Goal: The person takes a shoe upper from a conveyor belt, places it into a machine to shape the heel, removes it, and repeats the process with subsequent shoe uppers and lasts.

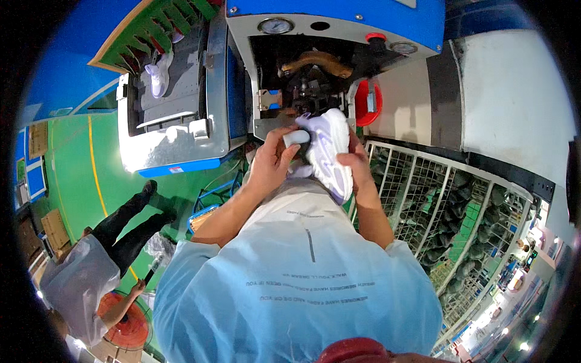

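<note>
A white and lavender sneaker (330, 148) is held up in front of my body, its pale sole facing right. My right hand (359, 168) grips it along the sole side, with the thumb on the sole. Close to the shoe's left side, my left hand (270, 162) is closed round a short, pale grey cylindrical piece (296, 138). What this piece is, and whether it touches the shoe, I cannot tell. Just beyond the shoe is the dark opening of a blue and white machine (339, 19), with a brown curved part (318, 62) inside.
Left of the machine, another sneaker (158, 75) lies on a dark conveyor (175, 100) under green strip curtains. A red bin (368, 103) stands right of the machine. A white wire rack (423, 212) of dark shoe lasts is at my right. Another person (91, 266) is at the lower left, near an orange fan (125, 320).
</note>
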A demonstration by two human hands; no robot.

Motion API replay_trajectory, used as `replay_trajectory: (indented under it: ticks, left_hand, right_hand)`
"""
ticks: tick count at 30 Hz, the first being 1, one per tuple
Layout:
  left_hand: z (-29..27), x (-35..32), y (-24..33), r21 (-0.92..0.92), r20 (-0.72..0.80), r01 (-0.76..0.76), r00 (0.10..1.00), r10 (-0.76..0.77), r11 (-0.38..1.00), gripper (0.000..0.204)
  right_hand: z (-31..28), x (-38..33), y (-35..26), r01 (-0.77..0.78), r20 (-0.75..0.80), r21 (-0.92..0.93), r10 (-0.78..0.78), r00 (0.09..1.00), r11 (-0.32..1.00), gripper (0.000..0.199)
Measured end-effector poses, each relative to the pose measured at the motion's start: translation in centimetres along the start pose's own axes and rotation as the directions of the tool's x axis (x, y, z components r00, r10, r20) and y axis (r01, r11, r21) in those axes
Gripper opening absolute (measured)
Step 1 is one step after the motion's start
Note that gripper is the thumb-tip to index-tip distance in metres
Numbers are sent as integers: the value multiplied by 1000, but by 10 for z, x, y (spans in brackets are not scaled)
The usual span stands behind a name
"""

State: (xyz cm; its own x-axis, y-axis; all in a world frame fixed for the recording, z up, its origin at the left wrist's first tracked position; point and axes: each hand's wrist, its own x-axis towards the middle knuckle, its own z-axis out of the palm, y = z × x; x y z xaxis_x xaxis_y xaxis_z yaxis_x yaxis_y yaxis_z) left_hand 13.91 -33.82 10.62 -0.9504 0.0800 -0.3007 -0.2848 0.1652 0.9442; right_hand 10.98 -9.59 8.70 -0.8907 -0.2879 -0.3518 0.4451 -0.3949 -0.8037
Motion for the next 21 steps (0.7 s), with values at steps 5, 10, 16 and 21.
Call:
replay_trajectory:
  ticks: [5, 10, 16, 21]
  left_hand:
    - [-12, 5, -14, -247, 319, 31, 946, 51, 969, 35]
    - [4, 19, -30, -271, 201, -198, 946, 256, 942, 38]
    - [18, 50, -57, -528, 326, 86, 939, 108, 845, 37]
    - [36, 87, -97, -527, 274, 175, 961, -29, 831, 35]
  right_hand:
    - [11, 18, -5, -56, -303, 41, 66, 951, 998, 80]
    - [13, 46, -20, 8, -350, -359, -142, 926, 933, 80]
    - [24, 84, -42, -23, -253, -796, -298, 921, 604, 101]
    - [68, 113, -43, -278, -297, -953, -184, 937, 121, 102]
